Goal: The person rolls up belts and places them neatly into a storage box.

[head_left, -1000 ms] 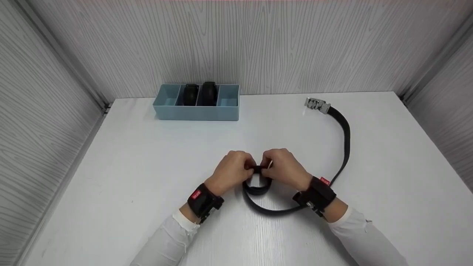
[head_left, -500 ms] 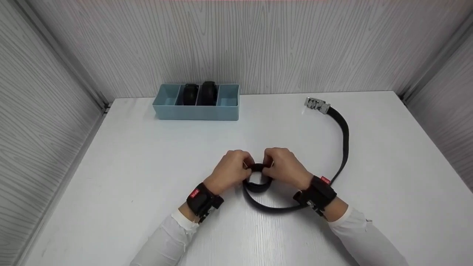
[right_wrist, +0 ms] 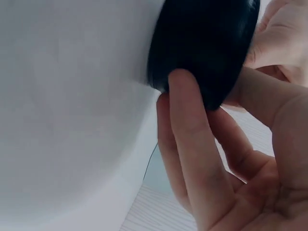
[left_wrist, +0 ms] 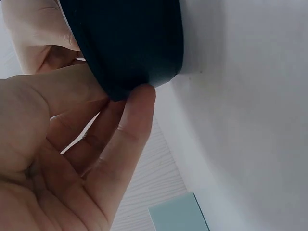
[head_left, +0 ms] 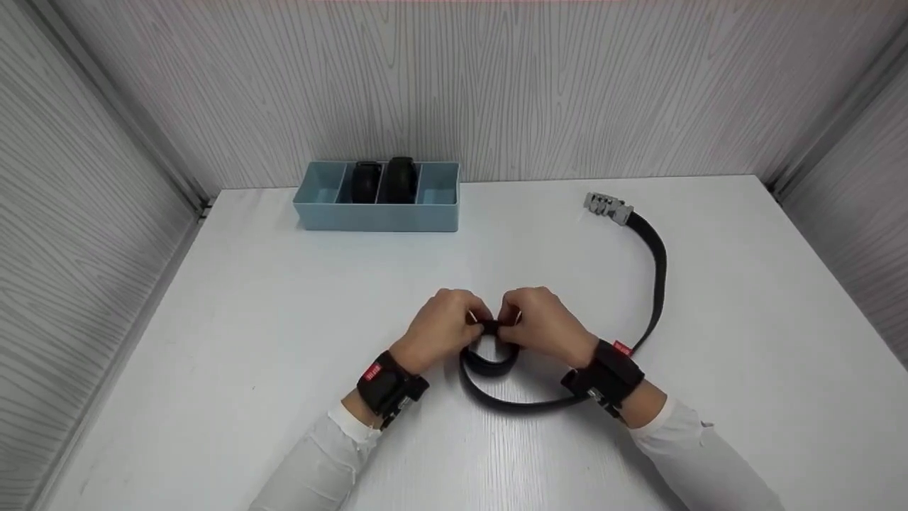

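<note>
A black belt (head_left: 521, 407) stands on its edge on the white table, its near end curled into a round coil. My left hand (head_left: 443, 330) pinches the far left side of the coil between thumb and fingers. Opposite it, my right hand (head_left: 546, 326) pinches the far right side, the two hands almost meeting. From the coil the strap sweeps under my right wrist and up to a silver buckle (head_left: 608, 207) at the back right. Both wrist views show the dark coil (left_wrist: 130, 43) close up, with fingertips (right_wrist: 185, 91) pressed against its outside.
A light blue divided box (head_left: 376, 218) stands at the back, left of centre. Two of its middle compartments hold black rolled items, a smaller one (head_left: 366, 182) and a larger one (head_left: 401, 180). Grey wood-grain panels (head_left: 496, 85) enclose the table at the back and sides.
The coil has shifted slightly left between my hands. At the back right, the strap has drawn a little to the left and the buckle has tilted. Both hands keep their pinch.
</note>
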The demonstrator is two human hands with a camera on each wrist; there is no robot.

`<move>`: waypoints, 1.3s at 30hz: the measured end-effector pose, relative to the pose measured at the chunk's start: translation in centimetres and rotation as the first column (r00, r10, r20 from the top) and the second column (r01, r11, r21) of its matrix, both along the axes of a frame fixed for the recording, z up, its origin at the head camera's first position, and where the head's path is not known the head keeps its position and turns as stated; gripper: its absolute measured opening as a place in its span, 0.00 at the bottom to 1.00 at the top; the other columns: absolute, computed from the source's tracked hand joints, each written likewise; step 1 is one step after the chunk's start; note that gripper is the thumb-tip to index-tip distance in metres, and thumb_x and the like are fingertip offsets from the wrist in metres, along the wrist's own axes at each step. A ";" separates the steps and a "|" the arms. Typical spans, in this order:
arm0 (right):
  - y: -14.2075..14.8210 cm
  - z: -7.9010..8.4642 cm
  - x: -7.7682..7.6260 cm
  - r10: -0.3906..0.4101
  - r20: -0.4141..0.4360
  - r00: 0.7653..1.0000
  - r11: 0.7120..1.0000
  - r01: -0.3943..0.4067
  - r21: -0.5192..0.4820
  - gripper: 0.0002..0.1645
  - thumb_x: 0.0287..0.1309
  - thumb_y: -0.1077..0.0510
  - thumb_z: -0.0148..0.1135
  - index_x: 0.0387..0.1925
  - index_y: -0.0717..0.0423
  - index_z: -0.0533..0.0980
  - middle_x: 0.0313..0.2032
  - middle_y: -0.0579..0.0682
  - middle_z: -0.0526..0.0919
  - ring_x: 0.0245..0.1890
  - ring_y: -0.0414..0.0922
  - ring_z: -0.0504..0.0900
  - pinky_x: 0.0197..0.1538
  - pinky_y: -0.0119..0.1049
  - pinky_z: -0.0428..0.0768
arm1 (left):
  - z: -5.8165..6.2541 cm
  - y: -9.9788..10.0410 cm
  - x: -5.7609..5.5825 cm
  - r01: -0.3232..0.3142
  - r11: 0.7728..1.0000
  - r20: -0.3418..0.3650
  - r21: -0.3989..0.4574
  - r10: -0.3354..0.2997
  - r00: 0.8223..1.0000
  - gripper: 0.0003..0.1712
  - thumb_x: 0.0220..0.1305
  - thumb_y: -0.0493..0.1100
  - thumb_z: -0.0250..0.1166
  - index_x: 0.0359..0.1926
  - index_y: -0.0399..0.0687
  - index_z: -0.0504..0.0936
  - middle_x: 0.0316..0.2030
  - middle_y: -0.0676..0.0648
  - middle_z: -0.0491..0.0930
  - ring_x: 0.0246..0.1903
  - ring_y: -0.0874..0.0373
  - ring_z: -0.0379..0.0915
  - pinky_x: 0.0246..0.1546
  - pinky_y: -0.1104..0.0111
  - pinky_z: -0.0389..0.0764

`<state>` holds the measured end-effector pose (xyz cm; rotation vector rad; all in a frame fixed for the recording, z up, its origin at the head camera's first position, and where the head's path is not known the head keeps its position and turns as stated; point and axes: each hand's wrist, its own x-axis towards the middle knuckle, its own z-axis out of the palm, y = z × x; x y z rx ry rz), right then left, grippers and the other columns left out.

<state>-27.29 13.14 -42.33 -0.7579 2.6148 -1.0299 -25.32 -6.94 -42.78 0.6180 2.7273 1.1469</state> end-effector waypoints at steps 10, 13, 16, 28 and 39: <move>0.0 -0.5 -0.1 -0.058 -0.097 0.994 0.998 0.061 0.029 0.07 0.50 0.66 0.72 0.25 0.54 0.80 0.25 0.44 0.81 0.29 0.42 0.78 0.36 0.39 0.77 | -0.1 0.0 -0.1 -0.047 0.999 0.032 0.015 0.047 0.998 0.08 0.61 0.31 0.70 0.41 0.39 0.88 0.37 0.46 0.87 0.37 0.57 0.81 0.38 0.64 0.82; 0.1 -0.6 -0.1 -0.075 -0.097 0.992 0.996 0.079 0.039 0.08 0.49 0.66 0.71 0.25 0.54 0.78 0.25 0.45 0.81 0.29 0.43 0.78 0.36 0.39 0.76 | -0.1 0.1 -0.1 -0.060 0.998 0.032 0.021 0.059 0.998 0.09 0.60 0.30 0.70 0.42 0.39 0.88 0.38 0.46 0.87 0.37 0.56 0.81 0.39 0.64 0.82; 0.1 -0.5 -0.2 -0.084 -0.076 0.994 0.995 0.088 0.049 0.08 0.49 0.65 0.70 0.25 0.53 0.78 0.25 0.45 0.80 0.29 0.43 0.78 0.35 0.39 0.76 | -0.1 0.0 0.0 -0.062 0.998 0.034 0.017 0.062 0.998 0.09 0.60 0.30 0.69 0.42 0.39 0.88 0.38 0.46 0.87 0.37 0.57 0.81 0.38 0.65 0.81; 0.0 -0.2 -0.1 -0.048 -0.020 0.999 0.999 0.049 0.022 0.05 0.53 0.64 0.72 0.29 0.54 0.81 0.27 0.45 0.83 0.29 0.42 0.79 0.31 0.36 0.78 | 0.1 0.1 0.2 -0.024 1.000 -0.013 -0.012 0.024 1.000 0.12 0.62 0.28 0.67 0.43 0.41 0.91 0.39 0.46 0.87 0.40 0.56 0.82 0.40 0.64 0.82; -0.1 -0.3 0.0 -0.025 -0.066 0.998 1.000 0.026 0.016 0.04 0.54 0.64 0.72 0.28 0.55 0.83 0.27 0.43 0.85 0.30 0.40 0.80 0.35 0.35 0.78 | 0.1 0.1 0.0 -0.018 1.000 0.022 0.005 0.018 1.000 0.09 0.62 0.31 0.68 0.42 0.42 0.90 0.38 0.48 0.88 0.36 0.59 0.81 0.36 0.67 0.82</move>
